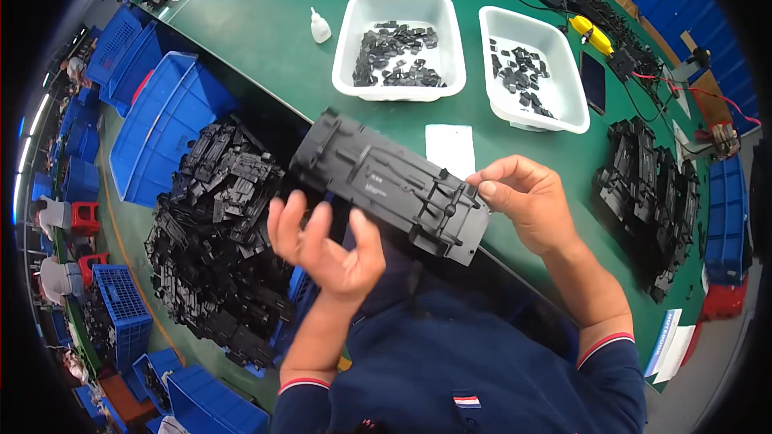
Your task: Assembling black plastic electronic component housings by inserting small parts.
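Observation:
A long black moulded plastic chassis (374, 169), like the base of a toy car, hangs tilted in front of me at the table's edge. My right hand (531, 199) pinches its right end between thumb and fingers. Just below the chassis, my left hand (334, 257) is open, palm up, its fingers apart and loosely curled; it seems to hold nothing. Beyond the chassis a white paper (449, 147) lies on the green table (281, 48), partly covered by it. Two white trays, a left one (400, 92) and a right one (555, 123), hold small black plastic pieces.
To my left is a large heap of black plastic parts (221, 249) beside a blue crate (165, 124). Several similar chassis (643, 185) are stacked at the table's right. A white dropper bottle (319, 28), a phone (593, 80) and cables lie farther back.

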Tool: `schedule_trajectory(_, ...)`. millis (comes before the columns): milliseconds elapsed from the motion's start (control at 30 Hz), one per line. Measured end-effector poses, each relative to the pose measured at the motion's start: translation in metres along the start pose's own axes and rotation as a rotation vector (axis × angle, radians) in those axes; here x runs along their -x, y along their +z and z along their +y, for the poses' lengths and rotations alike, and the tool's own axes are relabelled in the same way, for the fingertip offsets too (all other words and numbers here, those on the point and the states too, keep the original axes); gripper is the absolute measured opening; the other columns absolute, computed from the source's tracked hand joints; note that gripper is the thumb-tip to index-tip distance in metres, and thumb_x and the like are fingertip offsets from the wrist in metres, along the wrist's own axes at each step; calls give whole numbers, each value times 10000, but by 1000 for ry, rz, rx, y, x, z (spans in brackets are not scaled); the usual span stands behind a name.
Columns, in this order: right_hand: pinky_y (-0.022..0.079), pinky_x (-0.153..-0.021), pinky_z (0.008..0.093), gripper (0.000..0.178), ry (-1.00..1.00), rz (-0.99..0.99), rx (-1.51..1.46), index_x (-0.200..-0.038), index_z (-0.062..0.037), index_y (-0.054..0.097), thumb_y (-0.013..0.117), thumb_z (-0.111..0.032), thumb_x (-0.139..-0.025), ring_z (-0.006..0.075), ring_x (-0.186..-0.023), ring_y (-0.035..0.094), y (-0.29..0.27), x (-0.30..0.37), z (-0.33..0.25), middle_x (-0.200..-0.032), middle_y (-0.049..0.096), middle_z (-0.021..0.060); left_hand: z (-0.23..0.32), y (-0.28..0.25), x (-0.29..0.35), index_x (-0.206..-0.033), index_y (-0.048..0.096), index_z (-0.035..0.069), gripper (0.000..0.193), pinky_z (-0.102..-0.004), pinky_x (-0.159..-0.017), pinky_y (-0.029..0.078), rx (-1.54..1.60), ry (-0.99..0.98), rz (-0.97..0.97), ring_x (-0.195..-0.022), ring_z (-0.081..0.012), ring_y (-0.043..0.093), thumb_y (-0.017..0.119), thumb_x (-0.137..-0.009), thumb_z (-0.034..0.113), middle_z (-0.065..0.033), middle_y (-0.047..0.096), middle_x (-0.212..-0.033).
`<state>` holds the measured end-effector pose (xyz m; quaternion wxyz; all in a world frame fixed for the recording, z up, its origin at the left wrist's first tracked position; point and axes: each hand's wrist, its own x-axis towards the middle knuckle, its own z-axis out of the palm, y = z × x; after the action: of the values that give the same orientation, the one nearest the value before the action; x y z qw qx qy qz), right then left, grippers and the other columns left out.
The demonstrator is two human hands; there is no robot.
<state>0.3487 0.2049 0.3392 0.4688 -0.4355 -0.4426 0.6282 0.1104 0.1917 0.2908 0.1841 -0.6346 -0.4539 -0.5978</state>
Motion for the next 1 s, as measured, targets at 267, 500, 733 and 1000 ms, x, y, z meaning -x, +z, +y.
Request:
schedule_trajectory(267, 506, -766, 227, 111, -27, -41, 46, -979, -3, 664, 647, 23, -873, 72, -844, 609, 17, 3, 21, -933, 667, 29, 35, 1, 5, -1301, 430, -21, 436, -395, -1052, 373, 1477, -1424, -279, -1218, -255, 488, 535, -971, 245, -132, 513, -1274)
schedule_trajectory(500, 498, -693, 234, 114, -214, 134, 415, -961, -2, 692, 635, 26, -866, 88, -782, 597, -14, -24, 15, -912, 622, 47, 30, 11, 13, -1223, 515, -37, 296, -360, -981, 457, 1254, -1385, -289, -1124, -238, 586, 557, -950, 68, -122, 582, -1183)
schedule_trajectory(733, 490, -633, 231, 157, 55, 137, 563, -1016, 14, 662, 644, -33, -868, 77, -721, 593, -21, -70, 15, -880, 664, 42, 28, 24, 19, -1234, 478, -37, 364, -394, -936, 510, 1298, -1506, -531, -1100, -275, 610, 602, -926, 113, -186, 573, -1200)
schedule_trajectory(1000, 480, -616, 237, 204, 109, 129, 741, -1024, 25, 680, 651, -86, -855, 76, -699, 582, -15, -90, 17, -830, 669, 49, 27, 36, 22, -1260, 504, -59, 369, -332, -942, 484, 1380, -1630, -508, -1073, -188, 597, 580, -949, 125, -154, 580, -1239)
